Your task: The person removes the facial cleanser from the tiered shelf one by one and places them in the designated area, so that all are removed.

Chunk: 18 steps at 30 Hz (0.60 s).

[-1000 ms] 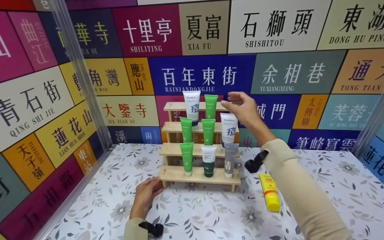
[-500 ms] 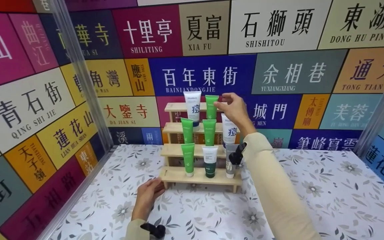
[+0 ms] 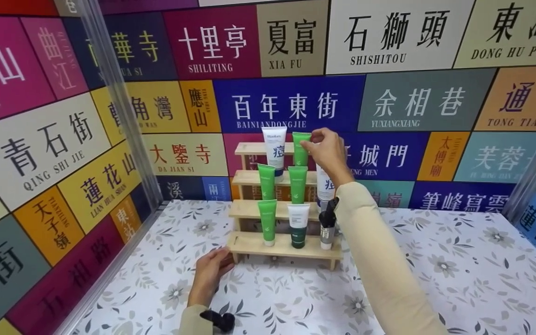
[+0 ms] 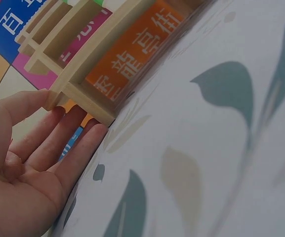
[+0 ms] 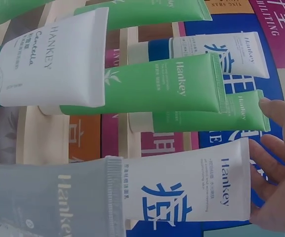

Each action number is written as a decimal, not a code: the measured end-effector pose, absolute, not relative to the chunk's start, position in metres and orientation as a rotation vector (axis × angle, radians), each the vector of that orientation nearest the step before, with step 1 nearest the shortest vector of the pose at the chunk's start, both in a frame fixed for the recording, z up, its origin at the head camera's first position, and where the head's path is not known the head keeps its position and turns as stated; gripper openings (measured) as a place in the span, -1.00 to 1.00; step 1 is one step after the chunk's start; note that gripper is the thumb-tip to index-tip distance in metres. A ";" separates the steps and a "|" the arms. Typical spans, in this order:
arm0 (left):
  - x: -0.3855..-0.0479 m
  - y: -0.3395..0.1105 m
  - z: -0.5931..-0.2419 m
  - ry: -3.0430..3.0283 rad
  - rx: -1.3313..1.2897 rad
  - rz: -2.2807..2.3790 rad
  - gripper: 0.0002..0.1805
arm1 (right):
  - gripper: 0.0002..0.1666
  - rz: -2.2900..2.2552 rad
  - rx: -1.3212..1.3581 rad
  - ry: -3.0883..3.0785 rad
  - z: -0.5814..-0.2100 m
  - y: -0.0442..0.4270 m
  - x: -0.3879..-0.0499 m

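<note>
A wooden stepped display rack (image 3: 244, 247) holds upright cosmetic tubes in three rows. My right hand (image 3: 329, 151) pinches the top end of a green tube (image 3: 300, 157) in the back row; in the right wrist view its thumb lies on that tube's crimped edge. Beside it stands a white tube (image 3: 274, 146) with blue lettering. Low on the left, my left hand (image 3: 208, 274) holds the rack's front corner, thumb above and fingers around the leg (image 4: 90, 104). A second white tube (image 5: 191, 182) sits below my right hand, partly hidden by it in the head view.
In the middle row are two green tubes (image 3: 298, 184). The front row has a green tube (image 3: 267, 223), a white and dark green tube (image 3: 298, 225) and a grey tube (image 3: 327, 235). A floral tablecloth (image 3: 458, 270) spreads around; a sign-patterned wall (image 3: 286, 104) rises behind.
My right hand has moved left from beside the green tube onto its top. My right forearm now covers the place where a yellow tube lay in view. The left hand stays at the rack corner.
</note>
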<state>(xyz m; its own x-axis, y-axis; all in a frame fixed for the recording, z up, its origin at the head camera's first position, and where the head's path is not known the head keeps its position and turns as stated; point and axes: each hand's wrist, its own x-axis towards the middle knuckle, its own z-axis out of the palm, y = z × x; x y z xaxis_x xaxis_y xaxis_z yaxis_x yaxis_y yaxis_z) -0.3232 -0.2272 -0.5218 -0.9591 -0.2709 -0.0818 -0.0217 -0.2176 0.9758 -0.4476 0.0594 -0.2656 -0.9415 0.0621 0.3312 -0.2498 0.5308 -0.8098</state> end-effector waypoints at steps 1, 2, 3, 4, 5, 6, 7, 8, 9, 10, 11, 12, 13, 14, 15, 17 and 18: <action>-0.324 -0.227 -0.522 -1.859 0.362 -2.304 -0.54 | -0.45 1.359 0.150 -2.454 -0.265 0.059 -0.448; -0.324 -0.227 -0.522 -1.867 0.373 -2.297 -0.54 | -0.45 1.347 0.144 -2.459 -0.264 0.059 -0.449; -0.324 -0.228 -0.522 -1.876 0.372 -2.290 -0.54 | -0.45 1.331 0.140 -2.465 -0.263 0.058 -0.450; -0.324 -0.227 -0.522 -1.878 0.376 -2.289 -0.55 | -0.45 1.313 0.134 -2.475 -0.262 0.058 -0.450; -0.324 -0.227 -0.523 -1.877 0.375 -2.289 -0.55 | -0.46 1.292 0.124 -2.487 -0.261 0.059 -0.451; -0.324 -0.227 -0.523 -1.871 0.378 -2.291 -0.56 | -0.47 1.272 0.114 -2.500 -0.260 0.059 -0.451; -0.324 -0.227 -0.523 -1.866 0.364 -2.291 -0.56 | -0.49 1.254 0.104 -2.512 -0.259 0.058 -0.451; -0.324 -0.227 -0.523 -1.859 0.358 -2.294 -0.57 | -0.52 1.242 0.097 -2.520 -0.259 0.058 -0.452; -0.324 -0.227 -0.523 -1.850 0.345 -2.298 -0.57 | -0.55 1.234 0.091 -2.524 -0.258 0.057 -0.452; -0.324 -0.227 -0.523 -1.840 0.344 -2.304 -0.58 | -0.59 1.226 0.088 -2.524 -0.258 0.057 -0.453; -0.323 -0.227 -0.523 -1.837 0.336 -2.305 -0.58 | -0.62 1.221 0.085 -2.519 -0.258 0.056 -0.453; -0.323 -0.227 -0.523 -1.840 0.332 -2.303 -0.58 | -0.66 1.221 0.087 -2.510 -0.258 0.055 -0.454; -0.323 -0.227 -0.523 -1.844 0.330 -2.300 -0.58 | -0.68 1.224 0.090 -2.501 -0.258 0.055 -0.454; -0.322 -0.227 -0.522 -1.845 0.340 -2.300 -0.58 | -0.70 1.233 0.095 -2.491 -0.259 0.054 -0.454; -0.322 -0.227 -0.522 -1.851 0.341 -2.295 -0.57 | -0.72 1.247 0.102 -2.481 -0.259 0.054 -0.454; -0.321 -0.227 -0.522 -1.856 0.343 -2.295 -0.56 | -0.73 1.275 0.113 -2.460 -0.260 0.054 -0.453; -0.321 -0.228 -0.522 -1.856 0.347 -2.298 -0.56 | -0.73 1.292 0.117 -2.449 -0.261 0.054 -0.454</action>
<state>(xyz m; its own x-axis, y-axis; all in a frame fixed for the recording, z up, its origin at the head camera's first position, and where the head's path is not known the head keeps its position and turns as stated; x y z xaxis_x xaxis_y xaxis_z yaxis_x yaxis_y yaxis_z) -0.3208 -0.2277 -0.5216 -0.9589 -0.2735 -0.0753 -0.0161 -0.2127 0.9770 -0.4536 0.0545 -0.2612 -0.9287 0.0970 0.3580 -0.2408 0.5766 -0.7807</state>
